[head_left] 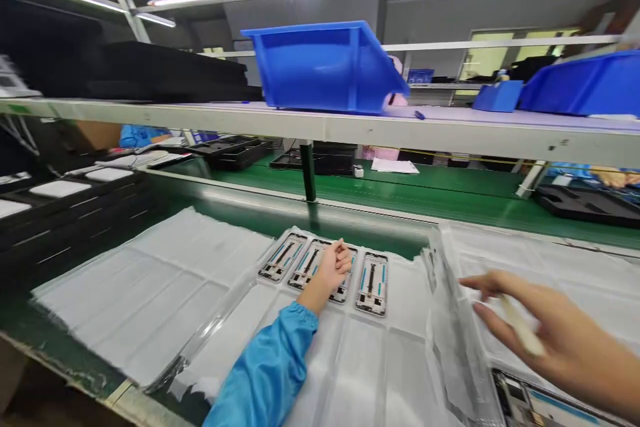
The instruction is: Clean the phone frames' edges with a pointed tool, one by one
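My left hand [334, 268], in a blue sleeve [273, 367], is over a row of phone mid-frames [371, 285] with black and light-blue strips. Its fingers are curled in, with nothing visible in them; it partly covers one frame. The row lies at the far end of a white-lined clear tray [320, 360]. To the right, my right hand [550, 337] is above a second lined tray [505, 247]. A cream-coloured, stick-like tool [523, 328] is held in its palm, while thumb and forefinger stand apart. Below this hand, another phone part [545, 407] shows at the bottom edge.
A white-lined stack of trays [165, 280] lies at the left. A shelf [320, 125] with blue bins [320, 70] crosses above the trays. Behind runs a green belt [450, 190] with black trays [590, 203]. Co-workers' blue sleeves [140, 135] show farther off.
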Demonstrator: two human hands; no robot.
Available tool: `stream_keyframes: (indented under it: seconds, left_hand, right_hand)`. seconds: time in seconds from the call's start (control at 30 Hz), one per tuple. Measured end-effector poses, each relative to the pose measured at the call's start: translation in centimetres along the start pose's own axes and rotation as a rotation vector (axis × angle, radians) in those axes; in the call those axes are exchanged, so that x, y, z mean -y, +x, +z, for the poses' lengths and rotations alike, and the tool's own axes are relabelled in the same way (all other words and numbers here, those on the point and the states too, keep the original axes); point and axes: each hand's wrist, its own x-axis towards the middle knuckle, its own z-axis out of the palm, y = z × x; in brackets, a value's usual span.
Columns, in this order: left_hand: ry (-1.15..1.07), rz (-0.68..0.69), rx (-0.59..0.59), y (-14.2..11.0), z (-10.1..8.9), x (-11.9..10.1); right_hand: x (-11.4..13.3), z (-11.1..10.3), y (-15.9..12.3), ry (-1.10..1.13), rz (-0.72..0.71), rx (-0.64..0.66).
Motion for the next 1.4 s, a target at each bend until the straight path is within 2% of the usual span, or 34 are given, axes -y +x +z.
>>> stream_keyframes:
  seconds: [0.07, 0.17, 0.27, 0.37, 0.7, 1.0, 1.4]
  left_hand:
    - [-0.003, -0.032, 0.023, 0.4, -0.8, 0.3]
    - [0.006, -0.073, 0.063, 0.7, -1.9, 0.8]
    - [0.024, -0.088, 0.095, 0.9, -2.3, 0.9]
    - [0.041, -0.09, 0.116, 1.1, -2.3, 0.7]
    - [0.045, -0.107, 0.108, 1.1, -2.5, 0.6]
    - [0.07, -0.113, 0.108, 0.9, -2.6, 0.5]
    - [0.052, -0.127, 0.097, 0.8, -2.4, 0.4]
  right_hand:
    - [1.9, 4.2, 5.7, 0.078, -0.056, 0.203]
    - [1.9, 10.0, 12.2, -0.037, -0.017, 0.319]
    - [0.6, 14.1, 15.6, -0.078, -0.037, 0.362]
    - [-0.4, 16.3, 16.7, -0.106, -0.052, 0.388]
    - [-2.4, 18.3, 17.8, -0.101, -0.007, 0.39]
    - [-1.8, 18.4, 17.9, -0.033, -0.005, 0.387]
    - [-2.4, 19.2, 18.2, 0.006, 0.005, 0.399]
